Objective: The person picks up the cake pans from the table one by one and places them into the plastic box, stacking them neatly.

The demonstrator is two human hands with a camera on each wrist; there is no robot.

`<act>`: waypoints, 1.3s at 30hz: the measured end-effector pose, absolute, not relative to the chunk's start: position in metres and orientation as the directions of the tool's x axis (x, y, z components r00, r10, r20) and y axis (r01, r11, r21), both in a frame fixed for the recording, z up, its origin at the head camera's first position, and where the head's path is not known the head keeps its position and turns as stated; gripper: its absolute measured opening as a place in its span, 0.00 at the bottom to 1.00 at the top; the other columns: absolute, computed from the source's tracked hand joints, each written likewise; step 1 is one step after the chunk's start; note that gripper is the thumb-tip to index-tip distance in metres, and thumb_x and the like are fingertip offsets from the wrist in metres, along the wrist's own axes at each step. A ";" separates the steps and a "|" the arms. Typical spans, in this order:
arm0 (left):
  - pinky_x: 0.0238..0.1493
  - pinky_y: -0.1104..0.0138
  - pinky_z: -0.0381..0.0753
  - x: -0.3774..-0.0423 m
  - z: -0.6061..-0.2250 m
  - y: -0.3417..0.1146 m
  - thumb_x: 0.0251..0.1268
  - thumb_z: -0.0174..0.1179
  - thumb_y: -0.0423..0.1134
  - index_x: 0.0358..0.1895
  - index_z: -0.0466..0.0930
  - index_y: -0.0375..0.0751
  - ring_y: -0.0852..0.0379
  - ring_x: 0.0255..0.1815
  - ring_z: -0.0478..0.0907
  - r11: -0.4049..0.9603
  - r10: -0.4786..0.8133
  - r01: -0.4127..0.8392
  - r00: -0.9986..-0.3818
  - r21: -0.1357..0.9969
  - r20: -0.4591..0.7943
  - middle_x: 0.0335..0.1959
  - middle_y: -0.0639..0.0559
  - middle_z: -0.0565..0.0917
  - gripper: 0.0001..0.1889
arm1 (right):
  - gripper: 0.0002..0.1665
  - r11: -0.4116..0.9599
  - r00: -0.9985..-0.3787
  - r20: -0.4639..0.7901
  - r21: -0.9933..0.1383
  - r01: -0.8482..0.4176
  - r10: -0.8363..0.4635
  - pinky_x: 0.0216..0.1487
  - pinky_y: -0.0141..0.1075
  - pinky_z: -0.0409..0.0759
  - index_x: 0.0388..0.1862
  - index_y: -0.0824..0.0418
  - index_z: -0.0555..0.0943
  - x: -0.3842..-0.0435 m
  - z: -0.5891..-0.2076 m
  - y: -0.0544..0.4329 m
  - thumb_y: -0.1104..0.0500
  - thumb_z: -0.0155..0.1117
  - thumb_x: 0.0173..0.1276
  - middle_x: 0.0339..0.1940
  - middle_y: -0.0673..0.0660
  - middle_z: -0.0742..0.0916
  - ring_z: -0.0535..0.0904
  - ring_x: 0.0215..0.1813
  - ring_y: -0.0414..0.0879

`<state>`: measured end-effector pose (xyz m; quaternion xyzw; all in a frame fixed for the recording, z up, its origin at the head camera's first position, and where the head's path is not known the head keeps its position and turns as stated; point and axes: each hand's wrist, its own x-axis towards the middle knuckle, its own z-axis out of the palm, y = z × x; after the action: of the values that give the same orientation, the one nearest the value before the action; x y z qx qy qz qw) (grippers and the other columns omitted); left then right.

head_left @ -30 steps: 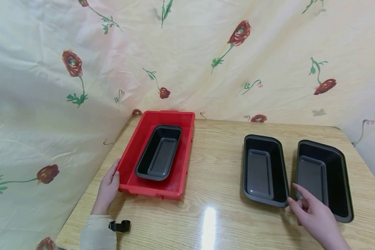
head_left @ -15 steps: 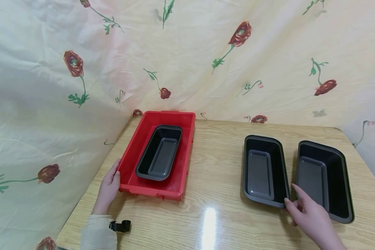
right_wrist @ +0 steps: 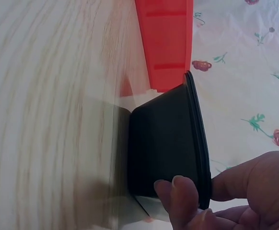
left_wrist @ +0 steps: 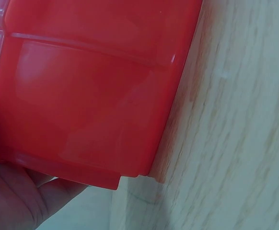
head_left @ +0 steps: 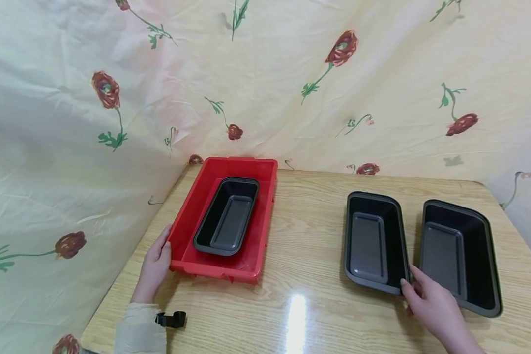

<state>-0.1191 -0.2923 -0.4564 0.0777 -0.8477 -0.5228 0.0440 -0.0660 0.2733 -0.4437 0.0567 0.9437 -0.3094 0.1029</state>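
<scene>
My left hand grips the near left corner of a red plastic tray. In the left wrist view, that hand is at the rim, against the tray's outer wall. A dark loaf pan lies inside the tray. On the right, my right hand pinches the near right corner of a second loaf pan. The right wrist view shows the thumb on the rim and fingertips curled under it against the pan's side.
A third loaf pan stands close beside the right hand. Wooden tabletop lies between the tray and the pans. A flowered cloth hangs behind and to the left. A black strap is on the left wrist.
My right hand has moved slightly left and its fingers have closed onto the corner of the middle loaf pan. The left hand and the tray have stayed put.
</scene>
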 end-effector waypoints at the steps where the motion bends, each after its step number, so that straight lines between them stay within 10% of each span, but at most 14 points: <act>1: 0.67 0.48 0.65 -0.119 -0.457 -0.292 0.79 0.37 0.38 0.78 0.52 0.50 0.41 0.73 0.57 0.439 -0.178 -0.086 -0.984 0.894 -0.007 0.76 0.43 0.57 0.27 | 0.39 0.799 -0.973 -0.227 -0.576 0.172 0.045 0.25 0.36 0.65 0.70 0.83 0.53 -0.066 -0.444 0.273 0.51 0.44 0.79 0.18 0.50 0.81 0.76 0.23 0.45; 39: 0.67 0.48 0.64 -0.119 -0.455 -0.292 0.79 0.37 0.37 0.78 0.52 0.48 0.41 0.73 0.58 0.423 -0.174 -0.079 -0.985 0.903 -0.005 0.76 0.43 0.57 0.27 | 0.35 0.248 -0.960 -0.254 -0.929 0.275 0.115 0.20 0.32 0.74 0.74 0.78 0.44 -0.065 -0.455 0.272 0.64 0.43 0.78 0.21 0.57 0.83 0.76 0.22 0.40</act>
<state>-0.1188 -0.2918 -0.4554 0.0752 -0.8423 -0.5319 0.0444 -0.0646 0.2724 -0.4550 0.1240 0.7870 -0.6006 0.0669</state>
